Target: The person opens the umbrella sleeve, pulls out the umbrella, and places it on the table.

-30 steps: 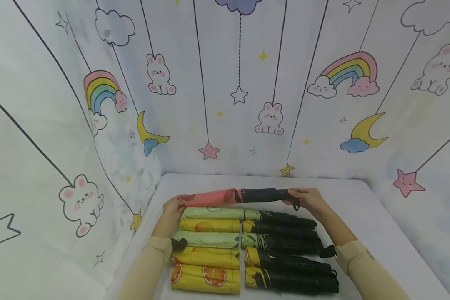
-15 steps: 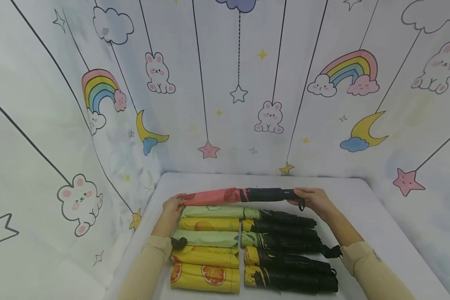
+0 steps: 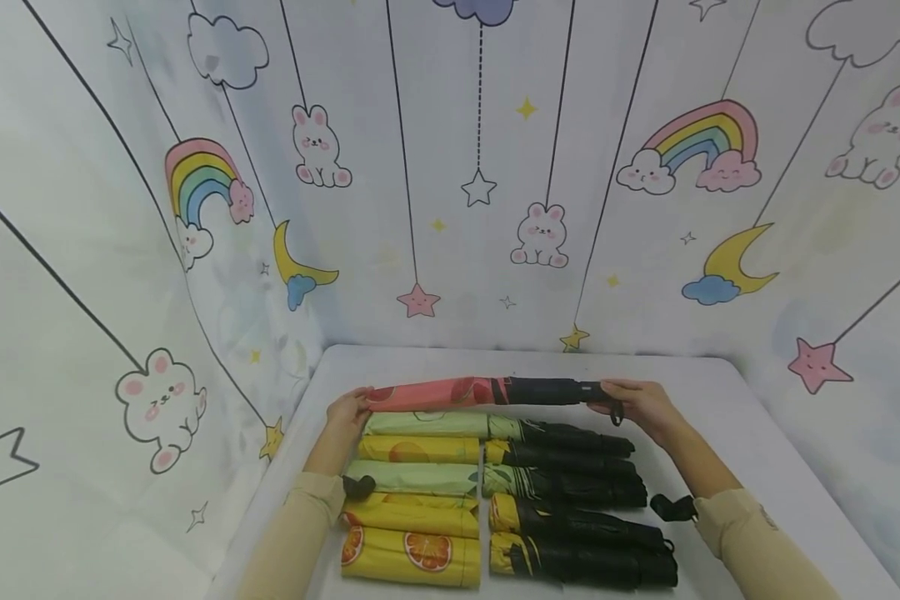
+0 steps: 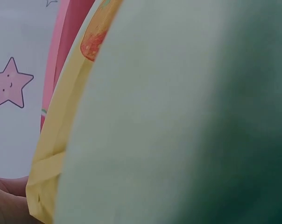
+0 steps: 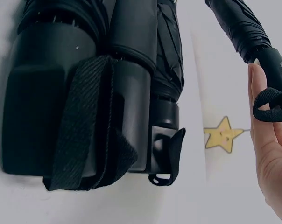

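In the head view a folded umbrella (image 3: 551, 391) with a black handle end juts from a pink sleeve (image 3: 423, 394) along the far row. My left hand (image 3: 345, 414) pinches the sleeve's left end. The umbrella's handle, with its small strap loop (image 3: 617, 413), is gripped by my right hand (image 3: 641, 403). In the right wrist view the fingers (image 5: 260, 102) of that hand lie along the handle. Pale green and yellow cloth fills most of the left wrist view, where only a bit of the left hand shows.
Nearer the body lie yellow and green sleeves (image 3: 427, 451) on the left. Several folded black-ended umbrellas (image 3: 581, 487) lie in a column on the right. All rest on a white table (image 3: 750, 450), with a patterned cloth wall (image 3: 450, 250) behind.
My right hand has moved right with the umbrella, and more of it shows outside the pink sleeve. My left hand and the sleeve's left end have stayed put.
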Demonstrator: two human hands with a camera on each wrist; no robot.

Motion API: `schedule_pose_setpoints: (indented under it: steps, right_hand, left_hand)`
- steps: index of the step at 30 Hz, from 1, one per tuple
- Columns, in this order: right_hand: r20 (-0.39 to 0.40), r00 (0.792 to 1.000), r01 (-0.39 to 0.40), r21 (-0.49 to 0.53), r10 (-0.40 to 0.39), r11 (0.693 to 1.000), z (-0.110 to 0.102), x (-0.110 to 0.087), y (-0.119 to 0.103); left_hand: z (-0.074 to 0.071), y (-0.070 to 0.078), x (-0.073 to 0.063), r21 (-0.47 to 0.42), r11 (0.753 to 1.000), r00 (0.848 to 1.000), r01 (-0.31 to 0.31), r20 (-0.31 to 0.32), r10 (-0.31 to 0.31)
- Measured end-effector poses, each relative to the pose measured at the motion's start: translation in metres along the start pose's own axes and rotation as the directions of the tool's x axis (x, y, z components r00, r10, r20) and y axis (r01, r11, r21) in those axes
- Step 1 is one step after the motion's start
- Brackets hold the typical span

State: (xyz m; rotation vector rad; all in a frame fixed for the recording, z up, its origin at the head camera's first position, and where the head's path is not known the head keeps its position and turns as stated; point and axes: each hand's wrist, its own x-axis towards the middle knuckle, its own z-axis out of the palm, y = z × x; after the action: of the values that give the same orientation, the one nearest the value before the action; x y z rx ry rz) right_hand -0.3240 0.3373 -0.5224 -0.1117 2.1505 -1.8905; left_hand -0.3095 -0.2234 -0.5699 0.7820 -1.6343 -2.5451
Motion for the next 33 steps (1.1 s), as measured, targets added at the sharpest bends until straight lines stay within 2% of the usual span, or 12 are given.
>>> schedule_pose_setpoints:
  steps: [8,18,27,33]
  right_hand:
    - [-0.003,1.000,-0.016,0.022,0.016,1.000,-0.011,-0.004,0.007]
    - [0.002,1.000,-0.013,-0.012,0.013,1.000,-0.028,-0.003,0.021]
    - [0.026,0.999,-0.045,-0.035,0.046,0.998,-0.033,-0.003,0.029]
    - [0.038,0.996,-0.076,-0.054,0.078,0.996,-0.036,-0.002,0.033]
  left_hand:
    - [0.001,0.001,-0.007,-0.010,1.000,1.000,-0.021,0.017,0.021]
    - [0.002,0.004,-0.012,-0.014,0.999,0.999,-0.044,0.007,0.044]
    - [0.000,0.000,-0.006,-0.010,1.000,1.000,-0.026,-0.003,0.026]
    - [0.000,-0.001,-0.003,-0.016,1.000,0.999,-0.014,-0.033,0.014]
